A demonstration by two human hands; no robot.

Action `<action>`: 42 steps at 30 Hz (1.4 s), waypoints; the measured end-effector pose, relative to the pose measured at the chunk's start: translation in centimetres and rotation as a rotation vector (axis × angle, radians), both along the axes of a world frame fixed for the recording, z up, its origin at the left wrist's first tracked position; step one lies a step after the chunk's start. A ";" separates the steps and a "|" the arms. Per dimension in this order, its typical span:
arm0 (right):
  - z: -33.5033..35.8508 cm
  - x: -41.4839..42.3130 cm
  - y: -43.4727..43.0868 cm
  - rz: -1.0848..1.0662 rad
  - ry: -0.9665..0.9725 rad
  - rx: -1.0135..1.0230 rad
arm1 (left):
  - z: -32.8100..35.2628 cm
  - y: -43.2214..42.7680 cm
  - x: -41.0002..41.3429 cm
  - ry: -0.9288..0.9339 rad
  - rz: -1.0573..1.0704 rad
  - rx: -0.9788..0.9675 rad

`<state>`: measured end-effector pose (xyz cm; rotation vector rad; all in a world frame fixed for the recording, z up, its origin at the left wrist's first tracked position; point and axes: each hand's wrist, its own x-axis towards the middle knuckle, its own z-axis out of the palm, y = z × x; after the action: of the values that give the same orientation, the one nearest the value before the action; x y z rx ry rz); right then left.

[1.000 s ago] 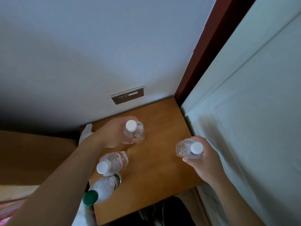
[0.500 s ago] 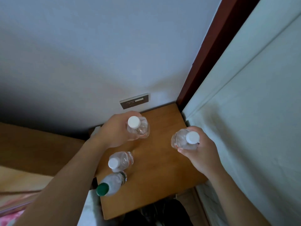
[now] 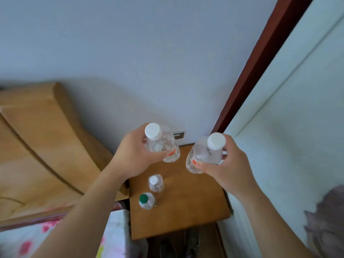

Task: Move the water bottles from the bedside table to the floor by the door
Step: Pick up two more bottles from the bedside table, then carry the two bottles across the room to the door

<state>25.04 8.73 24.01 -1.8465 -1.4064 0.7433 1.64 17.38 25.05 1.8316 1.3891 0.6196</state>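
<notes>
My left hand (image 3: 133, 158) grips a clear white-capped water bottle (image 3: 162, 144), lifted well above the wooden bedside table (image 3: 191, 207). My right hand (image 3: 229, 162) grips a second clear white-capped bottle (image 3: 204, 153), also raised off the table. Both held bottles carry a red-marked label. Two bottles stand upright on the table's left side: a small one with a white cap (image 3: 156, 183) and, nearer me, one with a green cap (image 3: 147, 200).
A wooden headboard (image 3: 42, 146) and floral bedding (image 3: 37, 239) lie left of the table. A white wall with a socket plate (image 3: 179, 135) is behind it. A dark red frame (image 3: 260, 58) and pale curtain (image 3: 297, 127) run along the right.
Both hands have lifted their bottles up off the table toward the camera. The view has pulled back and upward, so the table looks smaller and the headboard shows.
</notes>
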 end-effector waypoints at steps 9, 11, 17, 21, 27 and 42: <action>7.7 -4.2 -0.4 0.206 0.064 0.123 | 8.9 -6.5 -4.9 -0.266 0.229 0.148; 8.8 -5.2 0.0 0.267 0.095 0.139 | 10.2 -8.2 -6.1 -0.282 0.299 0.168; 11.6 -10.4 0.7 0.513 0.121 0.189 | 12.5 -13.7 -10.7 -0.328 0.518 0.197; 12.9 -15.4 0.0 0.706 0.154 0.201 | 13.0 -19.0 -14.5 -0.368 0.692 0.236; 14.0 -24.2 -4.5 1.025 0.179 0.221 | 13.7 -29.0 -19.9 -0.343 0.962 0.316; 17.3 -43.4 -26.7 1.626 0.300 0.245 | 16.5 -58.5 -27.3 -0.265 1.509 0.565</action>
<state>-18.40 -18.02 41.29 -0.0300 -2.4421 1.3516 -25.62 -41.17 41.51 0.6046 2.3842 2.0319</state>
